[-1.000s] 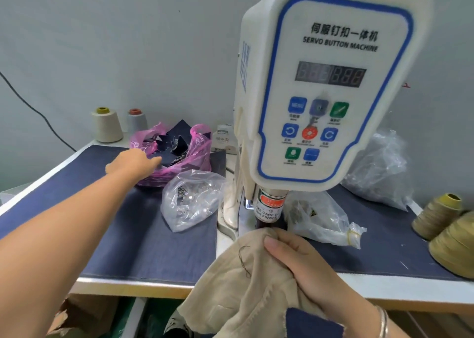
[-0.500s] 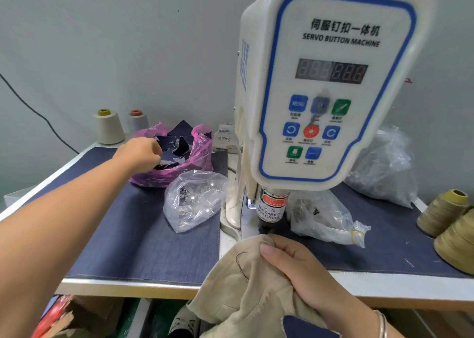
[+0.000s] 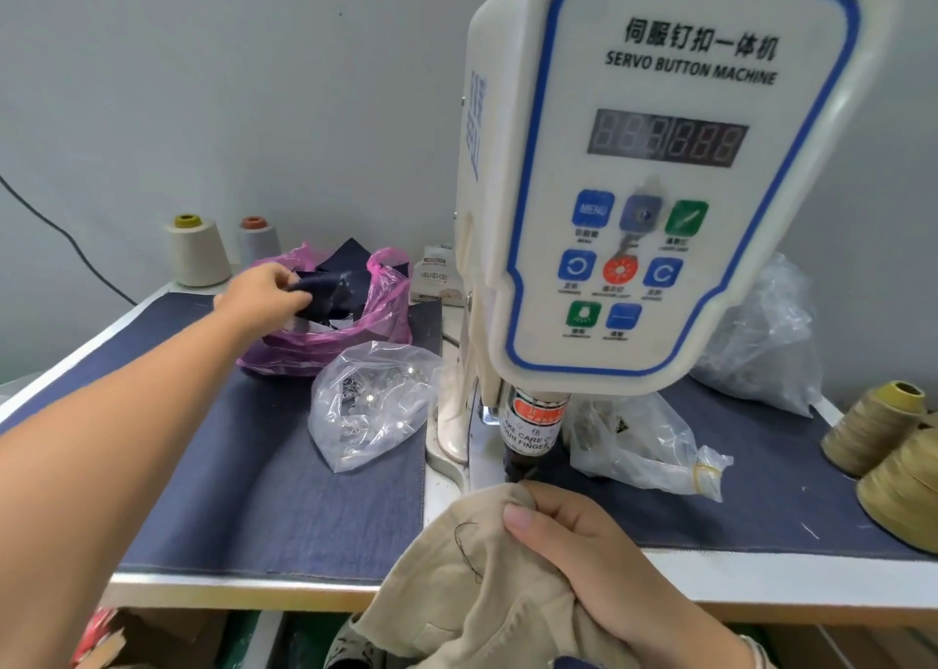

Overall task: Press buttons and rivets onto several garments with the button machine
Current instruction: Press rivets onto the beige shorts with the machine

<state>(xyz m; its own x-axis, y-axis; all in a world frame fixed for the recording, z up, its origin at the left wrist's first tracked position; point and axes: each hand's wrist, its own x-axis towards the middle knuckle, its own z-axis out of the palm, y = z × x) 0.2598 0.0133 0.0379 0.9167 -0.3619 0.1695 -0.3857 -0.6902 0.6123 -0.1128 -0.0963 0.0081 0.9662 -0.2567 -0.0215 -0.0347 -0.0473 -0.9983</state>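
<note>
The beige garment [image 3: 487,582] lay bunched at the bottom centre, just below the button machine [image 3: 655,186], and the right hand [image 3: 599,562] gripped it with curled fingers. At mid-left, the left hand [image 3: 264,295] pinched a dark fabric piece [image 3: 337,287] inside the pink bag [image 3: 365,333] — more dark scraps filled it. A clear bag [image 3: 370,404] of small metal parts sat just in front, another clear bag [image 3: 644,440] right of the press, on the blue table cover [image 3: 228,490]. Thread cones [image 3: 198,252] stood upper left.
</note>
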